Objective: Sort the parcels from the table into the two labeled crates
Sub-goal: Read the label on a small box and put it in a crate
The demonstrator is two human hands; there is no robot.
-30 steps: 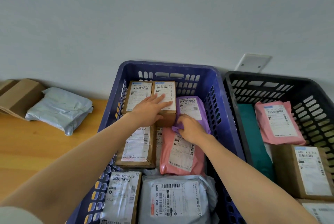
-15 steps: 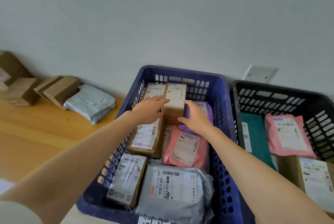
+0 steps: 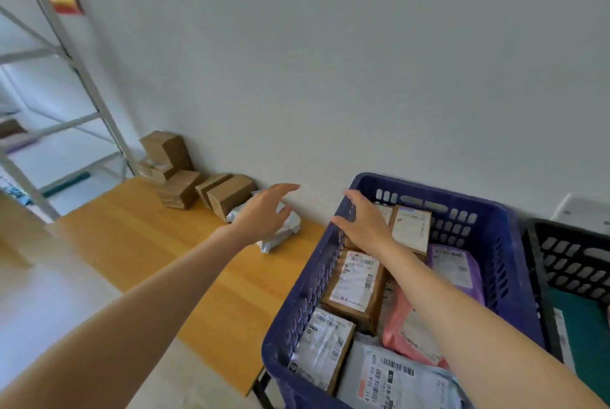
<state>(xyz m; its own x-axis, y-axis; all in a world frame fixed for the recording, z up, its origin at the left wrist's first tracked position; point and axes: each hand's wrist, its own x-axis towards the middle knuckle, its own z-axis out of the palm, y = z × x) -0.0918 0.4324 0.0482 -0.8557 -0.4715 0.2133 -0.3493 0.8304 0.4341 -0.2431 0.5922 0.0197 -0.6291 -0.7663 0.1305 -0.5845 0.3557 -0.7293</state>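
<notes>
Grey plastic mailer parcel (image 3: 291, 224) lies flat on the light wooden table (image 3: 148, 237), left of the blue slotted plastic crate (image 3: 439, 192) and close to the wall; a hand hides its middle, so its long axis cannot be told. The left hand (image 3: 264, 210) hovers over it, fingers spread wide, gripping nothing; contact is unclear. The right hand (image 3: 363, 220) is flat and empty above the crate's far-left corner. Farther left of the crate stand about five plain brown cardboard boxes (image 3: 231, 195). Inside the crate lie four labelled brown boxes (image 3: 356, 286), long axes running toward the wall, one purple mailer (image 3: 457, 268), one pink mailer (image 3: 406, 332) and one large grey bag (image 3: 396, 382). One black slotted crate (image 3: 574, 260) sits just right of it
</notes>
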